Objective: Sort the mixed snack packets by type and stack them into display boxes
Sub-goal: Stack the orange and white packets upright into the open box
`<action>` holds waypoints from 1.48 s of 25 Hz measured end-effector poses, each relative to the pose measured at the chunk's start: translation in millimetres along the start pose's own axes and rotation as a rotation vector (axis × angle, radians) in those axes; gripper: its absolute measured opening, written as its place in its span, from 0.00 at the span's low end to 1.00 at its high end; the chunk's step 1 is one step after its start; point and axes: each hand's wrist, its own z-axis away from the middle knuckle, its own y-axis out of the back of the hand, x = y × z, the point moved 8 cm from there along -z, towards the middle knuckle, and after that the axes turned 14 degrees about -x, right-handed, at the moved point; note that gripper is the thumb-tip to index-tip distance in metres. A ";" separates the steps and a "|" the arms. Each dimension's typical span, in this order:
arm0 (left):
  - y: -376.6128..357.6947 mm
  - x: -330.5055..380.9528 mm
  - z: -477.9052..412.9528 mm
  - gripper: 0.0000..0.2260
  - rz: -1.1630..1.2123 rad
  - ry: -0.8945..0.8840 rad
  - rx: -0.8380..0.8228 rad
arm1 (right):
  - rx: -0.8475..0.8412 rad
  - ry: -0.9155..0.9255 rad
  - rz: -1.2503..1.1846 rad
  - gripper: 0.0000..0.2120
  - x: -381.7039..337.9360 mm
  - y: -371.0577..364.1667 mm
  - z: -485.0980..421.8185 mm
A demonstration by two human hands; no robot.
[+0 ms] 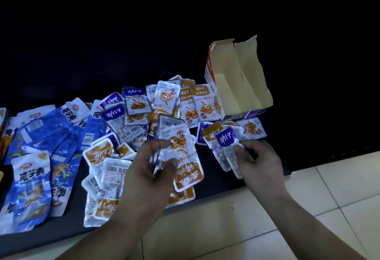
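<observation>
Several small snack packets with orange or purple tops lie heaped (144, 115) on a dark surface. My left hand (148, 169) pinches an orange packet (182, 157) between thumb and fingers, held above the heap. My right hand (259, 163) grips a couple of packets, a purple-topped one (227, 142) in front and an orange-topped one (211, 136) behind it. An open display box (236, 82), orange and purple outside and cream inside, stands tilted at the back right with its flaps up, holding nothing visible.
Larger blue packets (41, 136) lie spread on the left of the dark surface (216, 179). The surface's front edge runs diagonally, with pale tiled floor (308, 208) below right. The background is dark.
</observation>
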 end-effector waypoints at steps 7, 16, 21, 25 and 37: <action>-2.3 -1.5 0.4 0.09 0.036 0.023 -0.001 | 0.163 0.046 0.278 0.04 -19.8 33.6 -4.9; -16.0 1.7 -1.1 0.10 0.036 0.033 -0.008 | -0.091 0.198 0.483 0.22 -36.0 -19.6 -7.0; -18.8 3.1 1.1 0.10 0.034 0.046 0.018 | -0.228 -0.030 0.497 0.29 -20.1 -36.5 -39.3; -17.4 5.4 0.6 0.10 0.057 0.028 0.004 | -0.368 -0.045 0.428 0.27 -19.5 -58.0 -15.9; -3.1 -4.6 -5.4 0.11 0.003 0.005 0.044 | -0.054 -0.109 -0.514 0.12 -10.9 24.8 -46.7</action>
